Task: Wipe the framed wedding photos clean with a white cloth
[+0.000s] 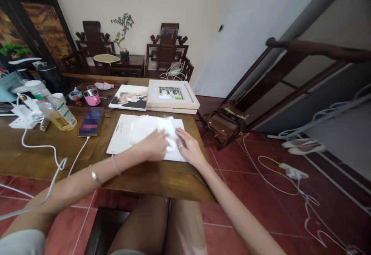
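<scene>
A white cloth [144,128], bunched and soft-looking, lies over a flat white board or album [118,136] on the wooden table. My left hand [155,146] is on the cloth with its fingers curled into it, wearing a bracelet and a bangle on the arm. Beside it, my right hand [189,149] rests at the right edge of the board, fingers stretched out and a ring on one of them. It touches the board near the cloth's right side. Part of the cloth is hidden under my left hand.
Behind the board lie a photo album [130,99] and stacked framed photos [188,96]. Leftward are a phone [91,122] on a cable, a bottle of yellow liquid [62,112], a pink cup [92,98] and a white power strip [24,113]. The table's right edge is close.
</scene>
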The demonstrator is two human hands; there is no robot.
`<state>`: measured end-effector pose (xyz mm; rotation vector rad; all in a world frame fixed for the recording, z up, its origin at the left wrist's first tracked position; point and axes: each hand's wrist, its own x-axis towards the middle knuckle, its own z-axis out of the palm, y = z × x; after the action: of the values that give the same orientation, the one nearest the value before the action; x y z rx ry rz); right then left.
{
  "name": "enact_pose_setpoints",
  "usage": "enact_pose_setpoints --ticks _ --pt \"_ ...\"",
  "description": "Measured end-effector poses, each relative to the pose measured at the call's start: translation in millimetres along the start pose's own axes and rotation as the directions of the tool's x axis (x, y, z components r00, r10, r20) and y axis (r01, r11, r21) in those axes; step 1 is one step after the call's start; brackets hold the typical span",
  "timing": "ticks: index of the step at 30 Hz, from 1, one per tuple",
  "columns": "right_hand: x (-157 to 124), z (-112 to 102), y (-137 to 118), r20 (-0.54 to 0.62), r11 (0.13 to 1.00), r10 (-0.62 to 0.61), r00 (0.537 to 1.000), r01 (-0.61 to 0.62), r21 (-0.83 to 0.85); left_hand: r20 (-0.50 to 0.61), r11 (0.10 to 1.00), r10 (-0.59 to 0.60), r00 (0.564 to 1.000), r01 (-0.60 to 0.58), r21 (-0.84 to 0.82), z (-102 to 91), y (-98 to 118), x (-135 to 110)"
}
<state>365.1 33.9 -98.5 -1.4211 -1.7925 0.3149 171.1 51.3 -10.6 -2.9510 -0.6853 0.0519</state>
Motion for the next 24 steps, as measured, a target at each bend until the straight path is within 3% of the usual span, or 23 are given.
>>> enact_pose_setpoints --ticks 3,5,8,12,16,20,24 --pt "1 0 0 0.0 1.0 -0.003 1.0 0.003 -0.001 -0.035 1.0 0.025 0.999 -0.025 0.003 -5.0 39 -31" --pt "1 -1 0 0.005 1.0 -0.004 1.0 0.004 -0.008 -0.041 0.999 0.031 0.999 -0.032 -0.018 -8.3 50 -39" --pt "0 -1 -1 0.016 1.0 -0.002 1.0 0.002 -0.031 -0.019 0.998 -0.001 1.0 0.0 -0.061 -7.8 36 -29" --pt "0 -1 -1 0.019 0.999 0.0 1.0 0.001 -0.036 0.048 0.994 -0.085 0.995 0.088 -0.061 3.3 -12 9" --pt "0 -2 -1 0.025 0.999 0.007 1.0 -0.006 -0.043 0.007 0.993 -0.115 0.993 0.115 -0.018 14.0 -44 37" --pt "0 -2 -1 0.032 0.999 0.003 0.999 -0.002 -0.04 -0.001 0.996 -0.089 0.996 0.089 0.028 10.8 -40 37" --pt "0 -1 1 0.02 1.0 0.0 1.0 0.001 -0.029 0.054 0.999 0.012 0.998 -0.015 0.049 -3.8 -4 5"
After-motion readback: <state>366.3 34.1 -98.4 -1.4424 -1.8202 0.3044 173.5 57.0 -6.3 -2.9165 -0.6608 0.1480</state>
